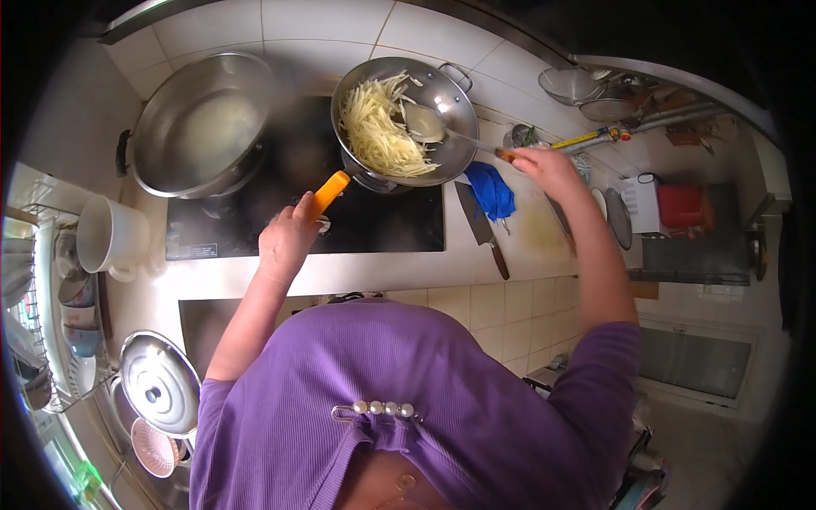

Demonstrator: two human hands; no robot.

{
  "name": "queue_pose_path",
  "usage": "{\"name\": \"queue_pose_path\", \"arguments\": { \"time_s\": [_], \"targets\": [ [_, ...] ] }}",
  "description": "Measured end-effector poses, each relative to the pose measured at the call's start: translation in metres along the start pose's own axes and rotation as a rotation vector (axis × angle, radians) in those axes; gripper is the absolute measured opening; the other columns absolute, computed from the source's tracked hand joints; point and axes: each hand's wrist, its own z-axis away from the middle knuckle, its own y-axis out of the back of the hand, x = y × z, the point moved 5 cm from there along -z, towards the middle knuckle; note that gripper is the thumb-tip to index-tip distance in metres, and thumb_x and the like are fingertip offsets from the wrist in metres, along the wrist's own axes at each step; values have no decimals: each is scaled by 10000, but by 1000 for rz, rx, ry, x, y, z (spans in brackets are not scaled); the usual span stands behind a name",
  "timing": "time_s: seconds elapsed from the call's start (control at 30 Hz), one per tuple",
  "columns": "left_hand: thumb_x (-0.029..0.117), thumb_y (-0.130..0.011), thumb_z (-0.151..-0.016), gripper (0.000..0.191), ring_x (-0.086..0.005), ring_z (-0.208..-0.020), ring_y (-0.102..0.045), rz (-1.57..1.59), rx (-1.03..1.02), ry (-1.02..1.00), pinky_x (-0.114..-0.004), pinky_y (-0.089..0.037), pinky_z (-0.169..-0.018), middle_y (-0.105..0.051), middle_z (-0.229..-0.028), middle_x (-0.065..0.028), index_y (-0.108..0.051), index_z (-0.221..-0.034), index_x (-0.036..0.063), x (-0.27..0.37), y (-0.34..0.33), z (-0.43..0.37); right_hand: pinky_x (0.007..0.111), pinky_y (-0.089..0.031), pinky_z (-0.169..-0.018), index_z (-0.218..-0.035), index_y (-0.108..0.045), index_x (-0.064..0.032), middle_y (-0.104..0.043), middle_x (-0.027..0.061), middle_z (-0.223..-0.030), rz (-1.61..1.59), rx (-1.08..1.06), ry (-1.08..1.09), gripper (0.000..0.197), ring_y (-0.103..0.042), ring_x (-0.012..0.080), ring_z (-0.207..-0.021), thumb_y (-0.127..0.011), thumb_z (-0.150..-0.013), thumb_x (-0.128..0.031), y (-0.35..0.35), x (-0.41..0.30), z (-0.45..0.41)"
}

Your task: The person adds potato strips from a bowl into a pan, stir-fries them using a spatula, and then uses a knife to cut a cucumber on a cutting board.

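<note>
A metal wok (454, 150) sits at the back of the black stove top, with a heap of pale shredded vegetable (377, 131), perhaps potato, mostly on its left side. My left hand (290, 234) is wrapped around the wok's orange handle (330, 193). In my right hand (549, 169) is the brown handle end of a long metal cooking ladle (426, 123). The ladle's head rests inside the wok against the right edge of the shreds, and its shaft crosses the wok's right rim.
A large steaming steel pot (197, 127) stands left of the wok. To the right lie a cleaver (479, 220) and a blue cloth or bag (491, 191) by a cutting board (535, 220). A white plastic jug (105, 233) and a steel lid (158, 382) are at the left.
</note>
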Motion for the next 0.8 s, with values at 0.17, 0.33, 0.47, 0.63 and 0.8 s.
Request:
{"name": "queue_pose_path", "arguments": {
  "time_s": [0.17,0.33,0.47,0.63,0.8],
  "targets": [
    [322,-685,-786,566,-266,-785,-630,13,0,3,-364,-526,-666,-614,-873,-65,-511,-1312,205,3,1,-2,393,-490,-818,-1093,-666,-142,-672,146,-959,68,-280,-336,307,-618,332,-923,-592,-855,-320,39,3,-27],
    [321,-685,-785,558,-268,-789,-630,17,-8,13,-367,-529,-664,-614,-870,-64,-517,-1304,205,3,0,-3,258,-385,-453,-1153,-658,-179,-564,27,-624,-78,-599,-564,289,-446,90,-467,-553,-923,-319,41,-6,-40],
    [316,-680,-789,548,-266,-789,-630,29,5,11,-364,-530,-665,-615,-873,-65,-519,-1302,206,3,4,-1,219,-293,-393,-1183,-626,-230,-501,-22,-630,-413,-842,-664,340,-375,51,-445,-501,-925,-413,11,-22,-21],
    [310,-673,-796,552,-264,-795,-630,15,6,33,-358,-531,-674,-617,-882,-67,-508,-1312,204,7,5,1,197,-244,-391,-1259,-555,-231,-433,-66,-636,-808,-809,-566,342,-321,19,-464,-538,-943,-362,-68,-45,7],
    [274,-693,-805,573,-274,-787,-634,-6,13,69,-361,-530,-659,-613,-878,-72,-480,-1330,192,9,6,2,199,-238,-403,-1209,-552,-145,-422,-62,-659,-1044,-555,-636,326,-303,19,-472,-540,-947,-340,-123,-67,10]
  ]
}}
